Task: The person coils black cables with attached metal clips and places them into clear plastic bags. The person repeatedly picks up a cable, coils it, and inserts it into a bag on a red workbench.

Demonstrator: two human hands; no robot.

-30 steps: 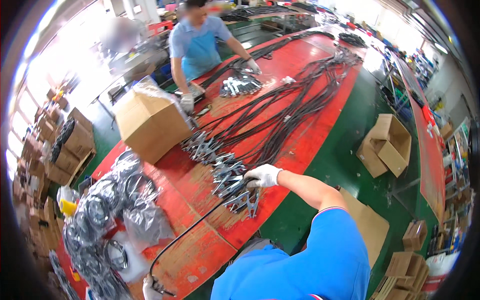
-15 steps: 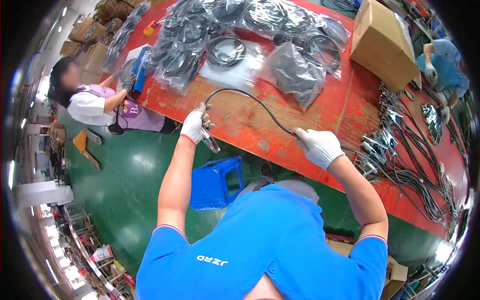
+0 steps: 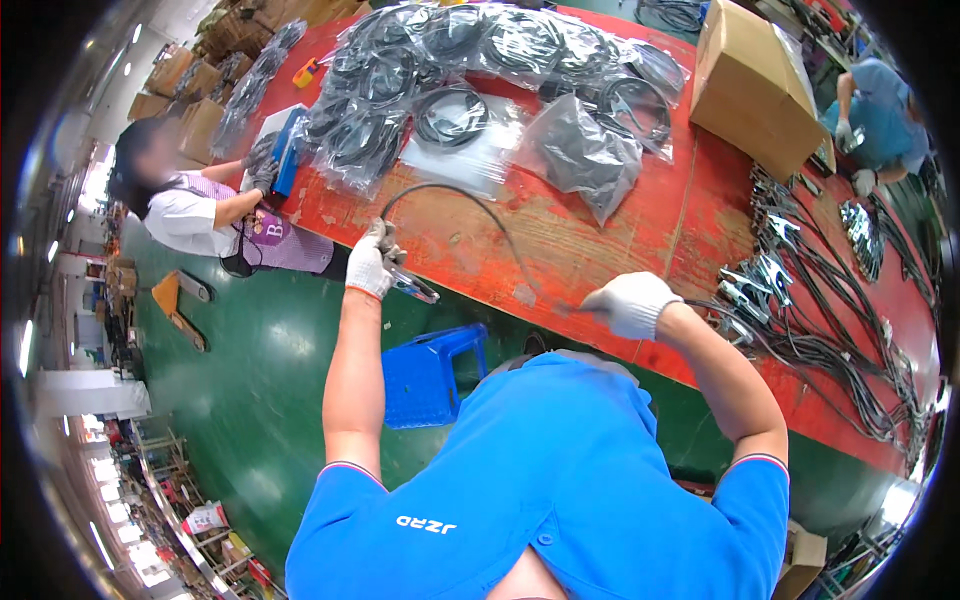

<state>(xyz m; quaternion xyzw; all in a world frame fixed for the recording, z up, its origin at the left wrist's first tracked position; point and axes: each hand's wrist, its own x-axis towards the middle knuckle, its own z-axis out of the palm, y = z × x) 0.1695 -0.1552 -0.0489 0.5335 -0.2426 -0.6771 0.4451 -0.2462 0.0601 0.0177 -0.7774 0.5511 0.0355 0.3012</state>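
Note:
My left hand (image 3: pixel 372 262), in a white glove, grips the metal clamp end (image 3: pixel 412 287) of a black cable (image 3: pixel 470 205) at the near edge of the red table (image 3: pixel 590 240). The cable arcs over the worn table top to my right hand (image 3: pixel 632 303), also gloved, which is closed on the cable's other stretch. Right of that hand lies a heap of black cables with metal clamps (image 3: pixel 800 310).
Several clear bags holding coiled black cables (image 3: pixel 470 90) cover the far side of the table. A cardboard box (image 3: pixel 750 85) stands at the right. One person sits at the left (image 3: pixel 200 215), another works at the far right (image 3: pixel 875 105). A blue stool (image 3: pixel 435 370) is below me.
A second ago my view faced along the table with my right hand on the clamp heap. Now I look down at one cable stretched between both hands, which have barely moved in the last half second.

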